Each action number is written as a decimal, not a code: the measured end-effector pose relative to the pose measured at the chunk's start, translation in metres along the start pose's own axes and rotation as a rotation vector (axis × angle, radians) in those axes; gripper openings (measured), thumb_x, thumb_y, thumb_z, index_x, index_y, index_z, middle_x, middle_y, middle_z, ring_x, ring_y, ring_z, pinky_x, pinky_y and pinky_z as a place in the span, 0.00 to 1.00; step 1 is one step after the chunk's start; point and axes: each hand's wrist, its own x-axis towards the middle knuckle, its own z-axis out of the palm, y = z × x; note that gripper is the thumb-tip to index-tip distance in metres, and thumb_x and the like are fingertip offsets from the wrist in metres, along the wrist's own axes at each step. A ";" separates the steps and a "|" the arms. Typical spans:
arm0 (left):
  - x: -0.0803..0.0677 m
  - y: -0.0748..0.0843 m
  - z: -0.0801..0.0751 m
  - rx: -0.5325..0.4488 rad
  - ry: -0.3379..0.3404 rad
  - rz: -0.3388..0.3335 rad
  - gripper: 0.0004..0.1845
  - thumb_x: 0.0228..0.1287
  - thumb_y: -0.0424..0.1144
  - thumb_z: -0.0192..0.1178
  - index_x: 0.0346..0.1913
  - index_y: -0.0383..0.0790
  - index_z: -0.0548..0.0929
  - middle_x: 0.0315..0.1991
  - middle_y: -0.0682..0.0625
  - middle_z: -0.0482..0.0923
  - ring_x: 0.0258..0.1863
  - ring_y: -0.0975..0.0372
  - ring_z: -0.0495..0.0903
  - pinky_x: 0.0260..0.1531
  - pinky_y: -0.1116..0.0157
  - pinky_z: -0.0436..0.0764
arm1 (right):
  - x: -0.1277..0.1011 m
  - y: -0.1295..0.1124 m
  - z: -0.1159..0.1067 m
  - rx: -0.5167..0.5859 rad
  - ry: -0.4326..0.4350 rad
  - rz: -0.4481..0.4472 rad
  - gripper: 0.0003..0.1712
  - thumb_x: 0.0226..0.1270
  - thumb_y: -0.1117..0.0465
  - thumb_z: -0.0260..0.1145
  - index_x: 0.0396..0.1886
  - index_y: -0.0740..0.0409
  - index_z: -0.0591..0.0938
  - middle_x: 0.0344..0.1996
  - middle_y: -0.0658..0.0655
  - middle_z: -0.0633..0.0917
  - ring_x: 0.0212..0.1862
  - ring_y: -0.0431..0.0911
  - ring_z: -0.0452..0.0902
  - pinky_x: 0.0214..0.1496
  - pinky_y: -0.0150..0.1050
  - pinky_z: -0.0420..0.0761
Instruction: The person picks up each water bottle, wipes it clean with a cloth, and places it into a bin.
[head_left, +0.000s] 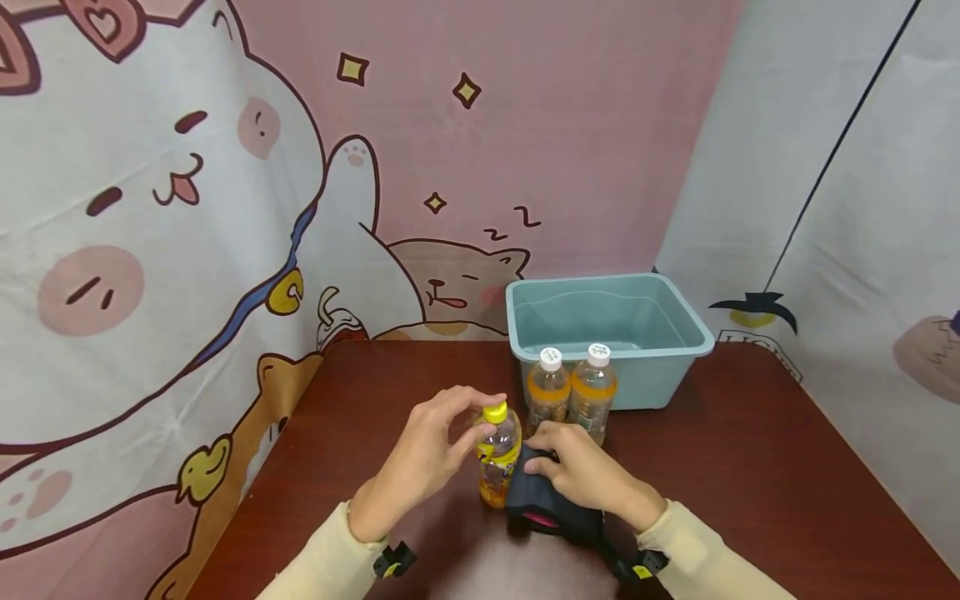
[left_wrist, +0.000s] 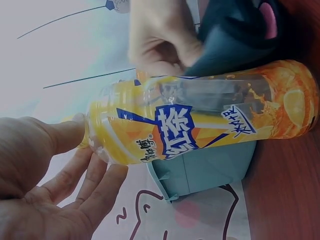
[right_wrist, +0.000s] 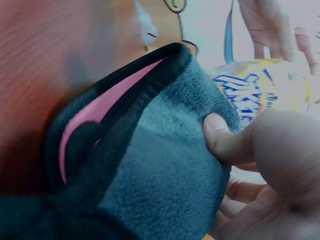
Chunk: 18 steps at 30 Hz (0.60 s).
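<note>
Behind the right hand [head_left: 585, 475], cloth [head_left: 543, 504] half-hidden.

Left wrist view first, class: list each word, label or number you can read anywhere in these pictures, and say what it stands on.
"红茶" in large blue characters: on the label of the yellow-capped bottle.
Smaller characters on that label: too small and tilted to read surely.
"z z": drawn on the pink cat backdrop.
Dark letters on the white curtain behind the blue tub: cut off, unreadable.
Labels of the two white-capped bottles: too small to read.
</note>
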 end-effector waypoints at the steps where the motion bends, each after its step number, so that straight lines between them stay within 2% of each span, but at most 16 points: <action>1: 0.000 0.000 0.000 -0.001 -0.001 -0.001 0.22 0.73 0.34 0.81 0.66 0.52 0.91 0.66 0.58 0.93 0.64 0.59 0.92 0.62 0.53 0.95 | 0.000 -0.002 -0.002 -0.001 0.017 0.000 0.14 0.81 0.61 0.79 0.60 0.62 0.96 0.44 0.50 0.92 0.47 0.39 0.89 0.46 0.33 0.88; 5: 0.000 -0.002 0.001 -0.016 -0.012 -0.022 0.23 0.73 0.33 0.81 0.66 0.52 0.91 0.66 0.58 0.93 0.64 0.59 0.92 0.63 0.54 0.96 | 0.000 -0.009 -0.011 0.011 0.071 0.002 0.16 0.80 0.60 0.80 0.61 0.61 0.96 0.44 0.48 0.92 0.44 0.34 0.86 0.43 0.31 0.84; 9: -0.001 -0.002 0.000 -0.029 -0.021 -0.033 0.23 0.73 0.33 0.81 0.67 0.52 0.91 0.67 0.58 0.93 0.64 0.59 0.92 0.64 0.55 0.95 | 0.000 -0.014 -0.018 0.010 0.121 -0.025 0.15 0.80 0.62 0.80 0.61 0.59 0.96 0.44 0.45 0.93 0.45 0.34 0.85 0.43 0.31 0.83; 18: 0.000 -0.003 -0.001 -0.017 -0.012 -0.003 0.22 0.73 0.33 0.81 0.66 0.52 0.91 0.66 0.58 0.93 0.64 0.60 0.92 0.65 0.54 0.95 | 0.006 -0.030 -0.033 0.010 0.205 -0.070 0.15 0.77 0.66 0.82 0.59 0.55 0.97 0.42 0.40 0.90 0.41 0.34 0.80 0.41 0.31 0.82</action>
